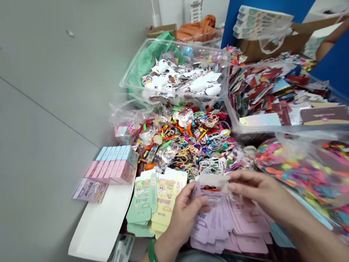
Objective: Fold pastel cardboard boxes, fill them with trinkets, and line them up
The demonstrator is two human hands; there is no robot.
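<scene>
Low in the centre, my left hand (186, 212), a green bangle at its wrist, grips a small purple paper box (217, 194) by its left side. My right hand (251, 187) pinches the upper right edge of the same box with thumb and fingers. The box's top is open with a pale flap standing up, and something reddish-orange shows in the opening. Below it are fanned stacks of flat purple cartons (209, 231) and pink cartons (248, 229). Left of my left hand lie yellow cartons (164, 194) and green cartons (142, 201).
Small boxes (114, 164) stand in a row on a white board (102, 227) at the left wall. Ahead is a heap of colourful trinkets (191, 133). Clear bins hold white cutouts (182, 77) and dark cards (269, 86). Bagged bright pieces (315, 175) lie at right.
</scene>
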